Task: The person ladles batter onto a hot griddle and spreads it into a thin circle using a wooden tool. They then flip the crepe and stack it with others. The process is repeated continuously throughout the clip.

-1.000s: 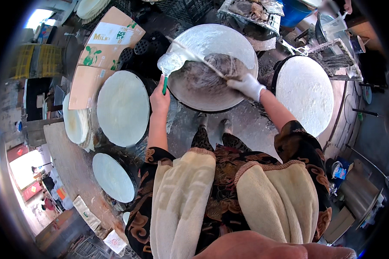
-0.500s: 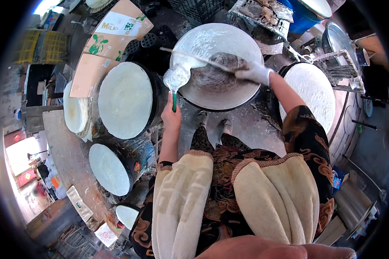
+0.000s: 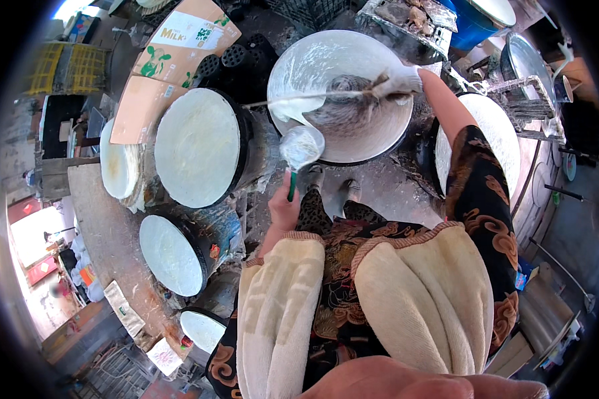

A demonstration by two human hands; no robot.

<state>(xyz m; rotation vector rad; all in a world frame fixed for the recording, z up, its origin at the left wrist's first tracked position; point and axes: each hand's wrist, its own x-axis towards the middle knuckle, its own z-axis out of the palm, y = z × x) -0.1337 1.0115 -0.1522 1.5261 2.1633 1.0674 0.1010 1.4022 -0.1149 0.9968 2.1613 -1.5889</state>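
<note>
My left hand (image 3: 284, 211) is closed round the green handle of a ladle (image 3: 301, 147). The ladle's bowl is coated in white batter and sits at the near-left rim of a big round pan (image 3: 376, 141). Wet white batter (image 3: 301, 104) covers the pan's left part, and a streak of it reaches toward the ladle. In a white glove, my right hand (image 3: 400, 78) grips a thin stick (image 3: 279, 101) that stretches left across the pan. Brownish fibres, perhaps of a brush (image 3: 378, 86), show beside the glove. Motion smears them, and the pan's middle looks brown and streaked.
Round pans with pale sheets stand at left (image 3: 198, 147), lower left (image 3: 172, 255) and right (image 3: 482, 133). A cardboard piece (image 3: 143, 110) and black briquettes with holes (image 3: 236, 56) lie at upper left. A blue drum (image 3: 469, 30) stands at upper right.
My left hand and the ladle have moved right and nearer to me, down to the pan's near rim. The gloved right hand has moved up and slightly right, and the stick's angle has changed.
</note>
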